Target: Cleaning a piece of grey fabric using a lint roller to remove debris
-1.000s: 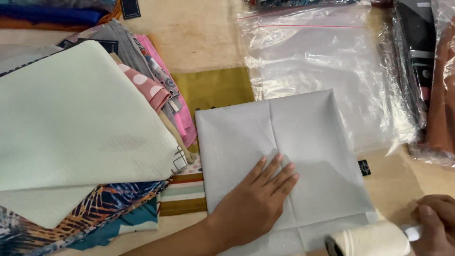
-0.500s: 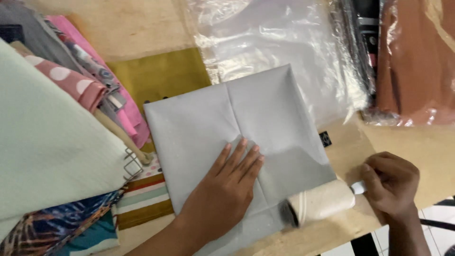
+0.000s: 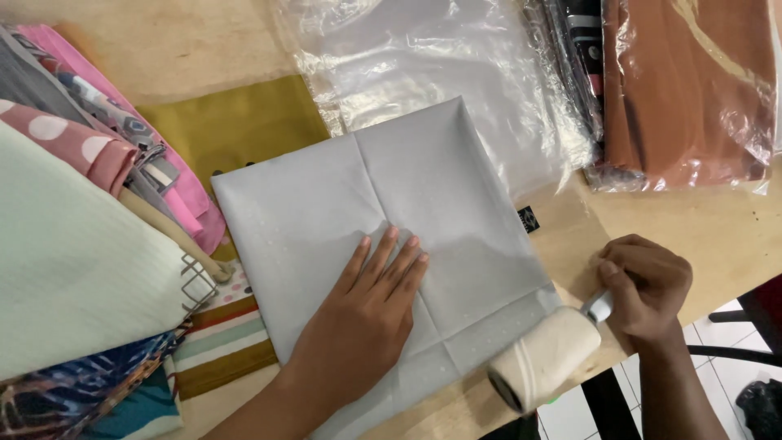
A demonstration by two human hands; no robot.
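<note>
The folded grey cloth (image 3: 383,244) lies flat at the centre of the wooden counter (image 3: 717,228). The left hand (image 3: 366,314) presses on it, palm down, its grip released and fingers spread, which pins the fabric against sliding. The right hand (image 3: 643,285), at the cloth's right corner, has its grip clenched on the handle of a lint roller (image 3: 544,367), whose drum meets the cloth's near edge. Clear plastic bags (image 3: 432,73) lie beyond the cloth; stacked fabrics (image 3: 81,244) sit left of it. Tiled floor (image 3: 717,391) shows past the counter's edge.
</note>
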